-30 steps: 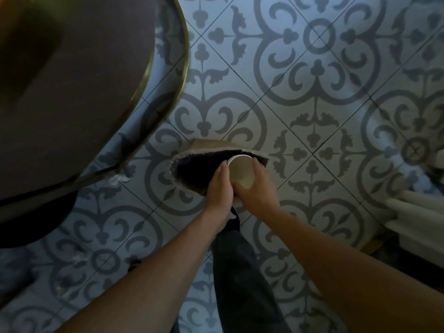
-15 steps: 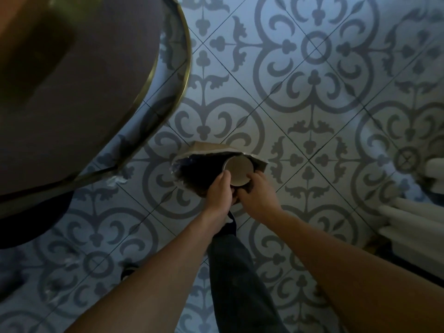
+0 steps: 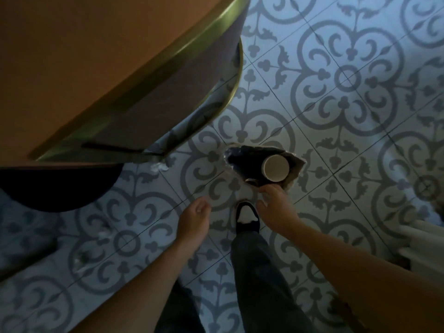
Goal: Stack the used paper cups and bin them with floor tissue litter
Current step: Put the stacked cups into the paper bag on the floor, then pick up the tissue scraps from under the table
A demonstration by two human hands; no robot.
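Cups [image 3: 275, 168] sit upright in the bag [image 3: 294, 164], just beyond the right hand [image 3: 276, 207], whose fingers touch its near edge. Left hand [image 3: 194, 218] hangs empty, fingers loose, nearer the tissue [image 3: 159, 167] lying far-left by the counter [image 3: 96, 68].

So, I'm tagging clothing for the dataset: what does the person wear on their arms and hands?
Nothing shows on either: the left hand and right hand are bare, without gloves, and both forearms are bare too, with no sleeve, watch or ring visible in this dim view.
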